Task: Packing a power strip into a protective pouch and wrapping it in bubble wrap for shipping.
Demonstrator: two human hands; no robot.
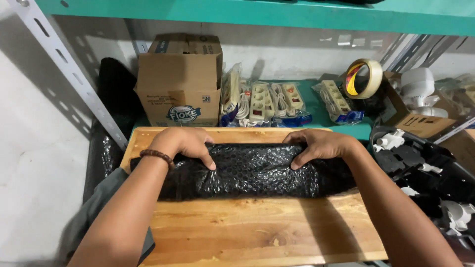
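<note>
lying across a wooden board [257, 232], a long bundle [252, 170] in shiny black bubble wrap; the left hand [185, 143] and right hand [319, 146] both press down, fingers curled gripping it.

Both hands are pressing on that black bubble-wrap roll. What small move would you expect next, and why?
Probably a short roll toward the person, to tighten the wrap. Both the left hand and right hand press down on the far top edge of the black bubble-wrap roll, fingers curled over it. It lies across the wooden board, with bare board on the near side.
</note>
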